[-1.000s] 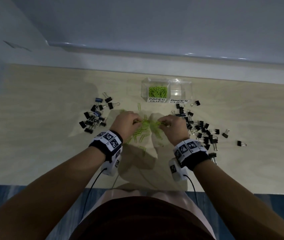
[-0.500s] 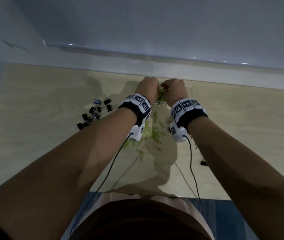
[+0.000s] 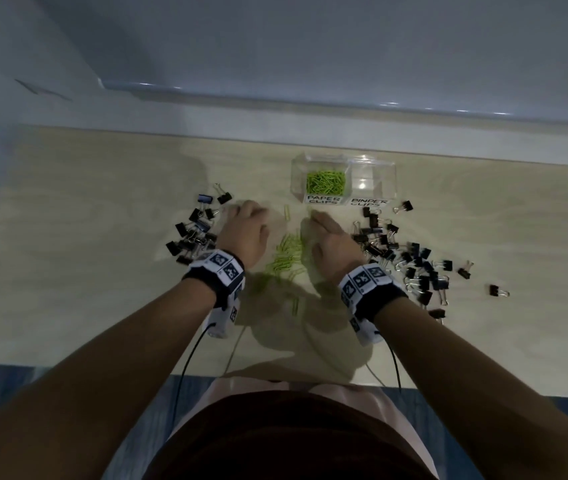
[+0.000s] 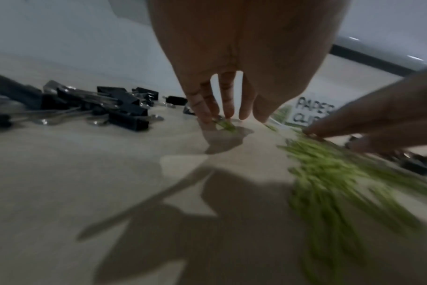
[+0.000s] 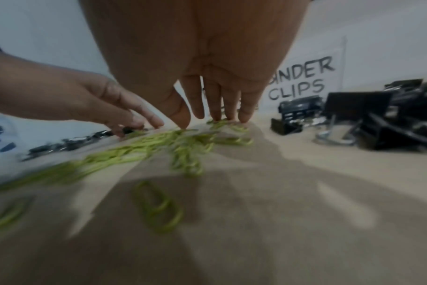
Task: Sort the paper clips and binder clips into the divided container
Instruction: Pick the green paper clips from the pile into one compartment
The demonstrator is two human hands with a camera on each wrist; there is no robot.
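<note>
A clear divided container [image 3: 372,168] stands at the back of the table; its left half, labelled PAPER CLIPS, holds green paper clips [image 3: 326,181], and its right half, labelled BINDER CLIPS, looks bare. Loose green paper clips [image 3: 286,254] lie between my hands. My left hand [image 3: 246,230] reaches down with straight fingers, fingertips [image 4: 228,115] touching a green clip [image 4: 226,124] on the table. My right hand [image 3: 331,240] does the same, fingers [image 5: 232,110] straight on the green clips [image 5: 183,142]. Black binder clips lie in a left pile [image 3: 194,233] and a right pile [image 3: 404,258].
Stray binder clips [image 3: 497,291] lie scattered toward the right. The wooden table [image 3: 85,271] meets a pale wall ledge [image 3: 310,133] behind the container. Cables run from both wristbands off the near table edge [image 3: 68,363].
Both hands have come back from over the container to the loose green clips near me. The paper clip half holds a fuller heap than a second ago.
</note>
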